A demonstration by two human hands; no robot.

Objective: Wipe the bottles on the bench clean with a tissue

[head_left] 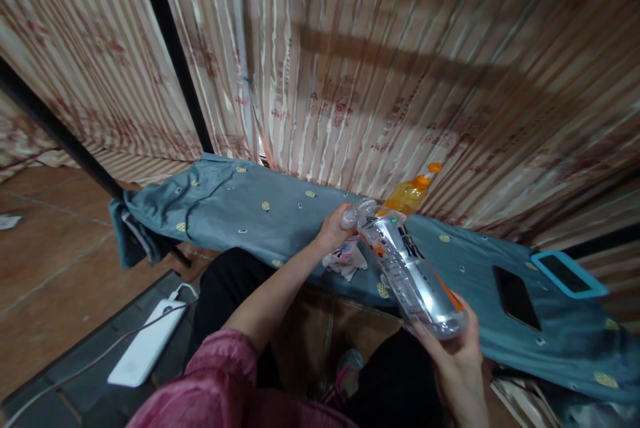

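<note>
A clear plastic bottle (407, 268) with a silver and orange label is held tilted above the cloth-covered board. My left hand (336, 228) is closed around its neck end, by the clear cap. At the other end, my right hand (457, 348) grips the base. Behind the bottle stands a yellow squeeze bottle (406, 197) with an orange top, its lower part hidden. Below the neck lies a crumpled pinkish-white cloth or packet (349, 260), partly covered by my left hand and the bottle.
A long board with a blue-green cloth (280, 215) runs across in front of me. On its right lie a black phone (517, 297) and a light-blue framed device (569, 275). A white power bank (149, 343) with a cable rests at lower left. Black poles (173, 48) and a striped curtain stand behind.
</note>
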